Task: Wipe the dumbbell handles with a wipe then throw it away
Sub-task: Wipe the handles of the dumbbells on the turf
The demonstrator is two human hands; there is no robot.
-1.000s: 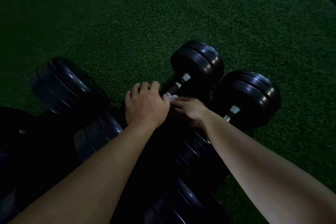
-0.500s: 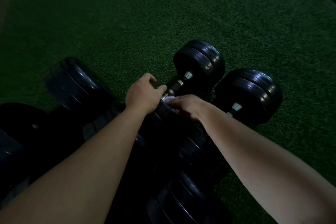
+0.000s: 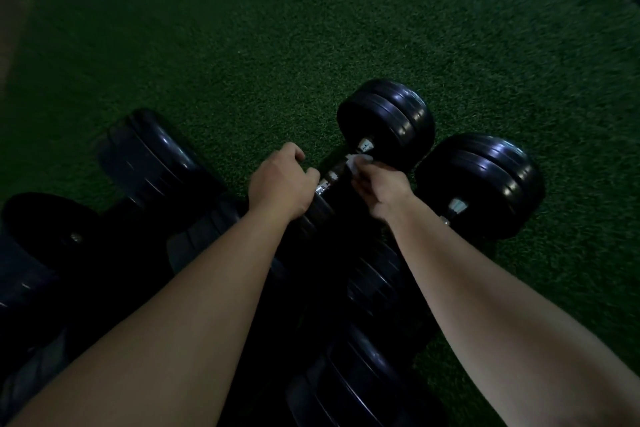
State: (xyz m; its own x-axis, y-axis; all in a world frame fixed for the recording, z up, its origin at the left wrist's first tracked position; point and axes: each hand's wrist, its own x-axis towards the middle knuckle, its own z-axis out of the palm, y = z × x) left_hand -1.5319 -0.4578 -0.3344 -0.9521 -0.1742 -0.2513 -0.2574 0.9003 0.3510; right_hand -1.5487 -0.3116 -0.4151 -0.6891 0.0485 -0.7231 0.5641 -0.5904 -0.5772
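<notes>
Wiping step, mid-stroke by the look of it. White wipe (image 3: pixel 358 160) pinched in the right hand (image 3: pixel 381 191) and pressed on the far end of the handle (image 3: pixel 334 177) of the middle dumbbell (image 3: pixel 386 121), just short of the far collar. Left hand (image 3: pixel 282 184) curled over the near end of that handle, apparently gripping to steady it; fingertips hidden, so hard to confirm. Hands apart, with a short bare stretch of handle between them. Dumbbell lying on green turf (image 3: pixel 311 28), its near head lost in shadow under the forearms. Second dumbbell (image 3: pixel 479 184) just beside it on the right, handle mostly hidden behind the right wrist; more dark weights (image 3: pixel 156 159) to the left. Next, probably: draw the wipe back along the bar toward the left hand, turning round it to reach the underside, then lift the left hand off to clean the covered part. After that, over to the neighbouring handle. No bin in view, so throwing away well off yet.
</notes>
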